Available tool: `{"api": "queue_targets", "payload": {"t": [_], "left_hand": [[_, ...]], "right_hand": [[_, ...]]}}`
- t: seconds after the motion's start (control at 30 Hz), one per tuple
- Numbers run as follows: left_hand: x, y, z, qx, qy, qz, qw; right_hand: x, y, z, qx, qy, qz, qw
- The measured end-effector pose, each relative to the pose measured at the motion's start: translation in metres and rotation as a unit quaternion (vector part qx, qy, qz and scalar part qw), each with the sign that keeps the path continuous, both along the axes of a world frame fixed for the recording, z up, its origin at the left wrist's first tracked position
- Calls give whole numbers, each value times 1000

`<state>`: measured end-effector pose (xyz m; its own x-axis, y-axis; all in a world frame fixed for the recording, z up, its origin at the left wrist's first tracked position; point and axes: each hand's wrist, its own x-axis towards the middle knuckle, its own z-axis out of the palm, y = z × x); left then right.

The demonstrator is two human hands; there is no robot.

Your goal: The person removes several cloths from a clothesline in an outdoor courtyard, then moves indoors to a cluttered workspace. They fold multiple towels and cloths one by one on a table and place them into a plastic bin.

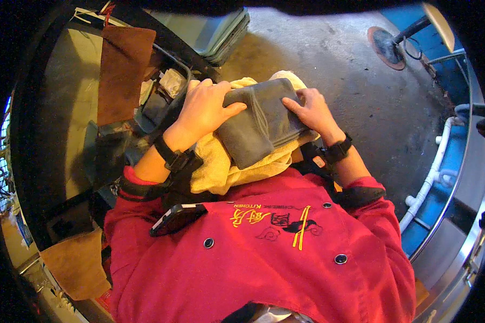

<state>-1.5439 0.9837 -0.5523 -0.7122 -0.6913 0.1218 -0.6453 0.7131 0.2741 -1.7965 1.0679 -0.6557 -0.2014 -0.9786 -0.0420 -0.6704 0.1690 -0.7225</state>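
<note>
A folded grey cloth [246,133] lies on top of a larger yellow towel [212,165], close in front of my red jacket. My left hand [206,107] grips the far left part of the grey cloth, its thumb on top and its other fingertips partly hidden. At the right edge, my right hand [311,107] presses its thumb onto the cloth, with the fingers curled over the side. A loose fold runs across the grey cloth between both hands. What supports the yellow towel is mostly hidden beneath it.
Left of me, a dark bin [173,105] contains crumpled waste. A brown cloth [123,76] hangs beside it. Stacked grey-green trays [222,36] stand beyond. A round-based pedestal [386,48] is at far right, with a white pipe [432,169] along the blue wall.
</note>
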Motion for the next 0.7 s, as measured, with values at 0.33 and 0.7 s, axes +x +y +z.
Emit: {"api": "queue_targets", "payload": {"t": [0.33, 0.7], "left_hand": [[-8, 18, 17, -124, -25, -264, 956], [0, 28, 9, -11, -67, -196, 978]], "right_hand": [[-4, -5, -13, 18, -121, 47, 991], [21, 18, 46, -17, -350, 43, 936]]}}
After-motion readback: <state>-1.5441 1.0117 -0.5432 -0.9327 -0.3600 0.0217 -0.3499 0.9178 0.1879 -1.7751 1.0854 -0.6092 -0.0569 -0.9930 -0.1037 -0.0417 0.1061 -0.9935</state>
